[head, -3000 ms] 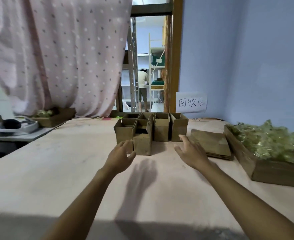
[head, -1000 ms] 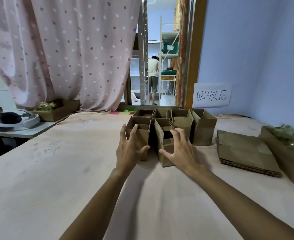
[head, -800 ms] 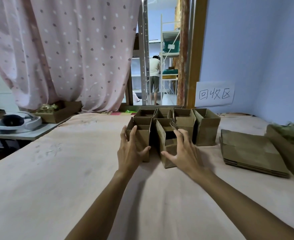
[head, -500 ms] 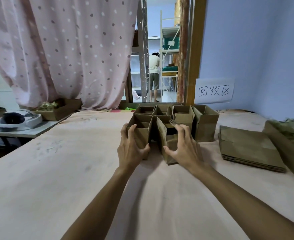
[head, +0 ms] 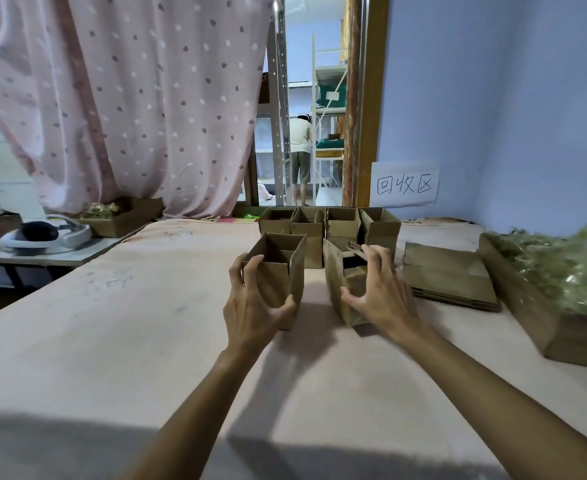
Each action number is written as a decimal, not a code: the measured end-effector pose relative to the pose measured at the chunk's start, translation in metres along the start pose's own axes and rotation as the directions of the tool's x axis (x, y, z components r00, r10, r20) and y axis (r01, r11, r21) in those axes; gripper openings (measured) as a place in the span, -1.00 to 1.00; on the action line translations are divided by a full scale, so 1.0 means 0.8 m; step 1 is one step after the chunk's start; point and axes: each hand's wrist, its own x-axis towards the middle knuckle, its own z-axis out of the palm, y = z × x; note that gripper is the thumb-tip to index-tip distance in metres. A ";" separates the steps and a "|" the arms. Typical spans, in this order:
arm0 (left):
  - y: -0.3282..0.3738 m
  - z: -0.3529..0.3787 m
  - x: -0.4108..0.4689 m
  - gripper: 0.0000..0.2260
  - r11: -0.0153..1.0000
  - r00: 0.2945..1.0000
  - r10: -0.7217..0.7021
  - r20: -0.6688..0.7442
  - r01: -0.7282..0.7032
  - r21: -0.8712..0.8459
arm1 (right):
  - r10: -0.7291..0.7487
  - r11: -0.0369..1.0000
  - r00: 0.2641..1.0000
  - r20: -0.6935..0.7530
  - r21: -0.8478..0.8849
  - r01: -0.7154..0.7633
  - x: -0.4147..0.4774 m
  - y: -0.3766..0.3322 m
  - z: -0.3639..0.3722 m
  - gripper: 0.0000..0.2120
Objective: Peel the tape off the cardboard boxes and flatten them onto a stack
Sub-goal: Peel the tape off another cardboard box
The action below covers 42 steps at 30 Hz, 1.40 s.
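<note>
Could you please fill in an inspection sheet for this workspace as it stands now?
Surface: pale table, scuffed.
Job's things: left box and right box, both open-topped; row of boxes behind; flat stack at right.
Clutter: cardboard tray of crumpled greenish scraps, far right.
Hands: left hand grips the left box; right hand grips the right box.
Cables: nothing seen.
Surroundings: dotted curtain, paper sign, person beyond the doorway.
</note>
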 end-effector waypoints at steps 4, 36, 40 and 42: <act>0.028 -0.018 -0.044 -0.21 0.998 1.000 -0.023 -0.016 0.022 -0.054 | 0.029 0.999 0.999 -0.044 0.023 -0.028 -0.051 0.017 -0.042 -0.16; 0.117 -0.044 -0.150 -0.41 0.906 0.976 0.210 -0.065 -0.219 -0.361 | 0.197 0.972 0.960 -0.199 0.168 -0.164 -0.212 0.085 -0.114 -0.04; 0.136 -0.003 -0.170 -0.51 0.840 0.968 0.177 0.179 -0.054 -0.540 | 0.242 0.935 0.956 -0.166 0.302 -0.184 -0.239 0.097 -0.098 -0.08; 0.139 0.025 -0.175 -0.54 0.826 0.950 0.151 0.275 0.032 -0.563 | 0.277 0.908 0.953 -0.125 0.359 -0.217 -0.249 0.107 -0.088 -0.07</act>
